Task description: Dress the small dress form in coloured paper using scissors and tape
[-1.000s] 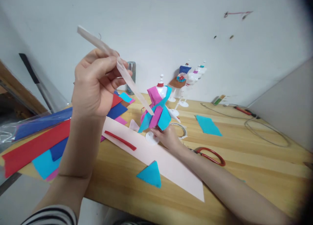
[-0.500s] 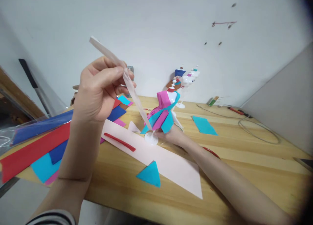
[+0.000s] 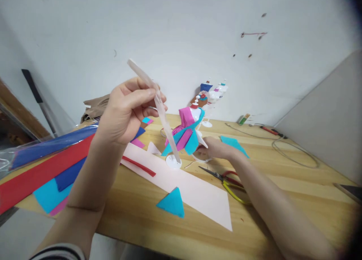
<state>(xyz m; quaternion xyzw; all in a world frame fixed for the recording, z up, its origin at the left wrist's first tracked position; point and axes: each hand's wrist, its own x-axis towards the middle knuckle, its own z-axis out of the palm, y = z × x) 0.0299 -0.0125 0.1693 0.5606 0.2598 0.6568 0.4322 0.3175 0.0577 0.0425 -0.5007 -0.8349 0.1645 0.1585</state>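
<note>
My left hand [image 3: 128, 111] is raised, pinching a narrow pale pink strip [image 3: 166, 128] between thumb and fingers. The strip slants down, its lower end in front of the round white base [image 3: 173, 161] of a small mannequin. On the white mannequin is a magenta and turquoise dress [image 3: 185, 133] with a red band at the neck. My right hand [image 3: 216, 149] reaches low on the table just right of the mannequin. Its fingers curl and are partly hidden; I cannot make out what they hold. Scissors [image 3: 226, 179] with red and yellow handles lie near my right forearm.
A long pale pink sheet [image 3: 205, 196] lies on the wooden table under a red strip [image 3: 140, 165] and near a turquoise triangle [image 3: 172, 203]. Coloured pieces and a red length [image 3: 48, 169] are at left. Other small mannequins [image 3: 215, 96] stand by the wall. A cable [image 3: 274, 139] lies at right.
My right hand has moved from the mannequin's base to the right, uncovering the scissors. My left hand with the pale strip has shifted right and slightly down in the view.
</note>
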